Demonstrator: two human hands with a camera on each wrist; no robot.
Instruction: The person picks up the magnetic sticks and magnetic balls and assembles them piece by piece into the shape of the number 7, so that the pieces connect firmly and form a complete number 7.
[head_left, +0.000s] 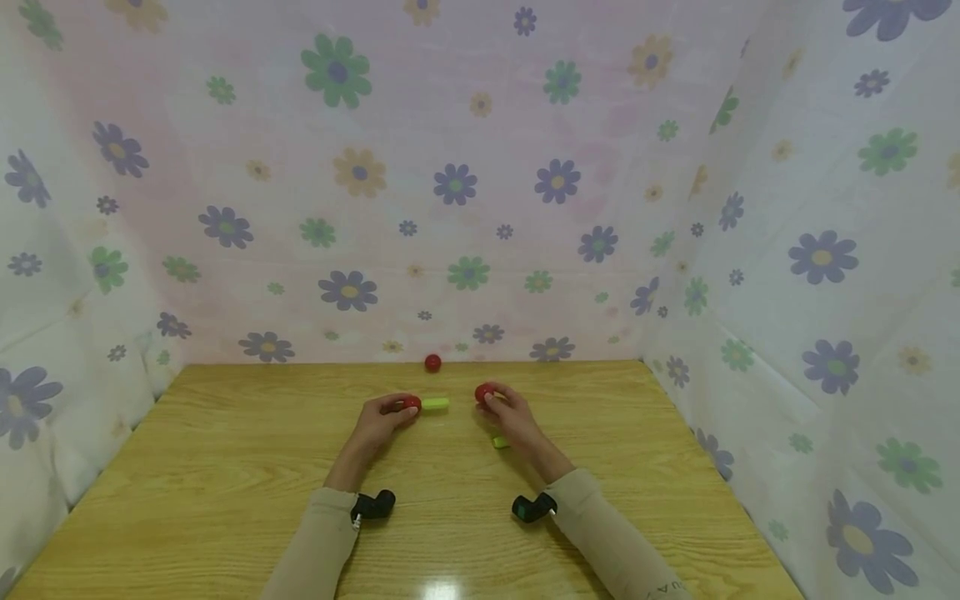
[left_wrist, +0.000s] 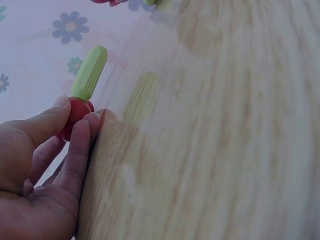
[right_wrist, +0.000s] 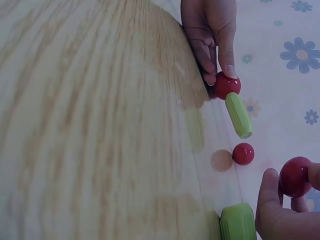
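My left hand [head_left: 377, 421] pinches a red ball [head_left: 411, 402] between thumb and fingers, low over the table. A ribbed light-green stick [head_left: 436, 404] extends from that ball to the right; whether the two are joined I cannot tell. My right hand [head_left: 519, 423] holds another red ball [right_wrist: 295, 176] by thumb and fingertips, above the tabletop. Beside that hand a second green stick [right_wrist: 238, 222] lies on the table, partly hidden in the head view. A third red ball [head_left: 432, 363] rests at the far edge, touched by neither hand.
The wood-grain table [head_left: 225, 467] reflects the objects. A flowered cloth [head_left: 420, 250] rises behind its far edge and along both sides. Each wrist carries a black camera mount [head_left: 534, 507] near the sleeve cuff.
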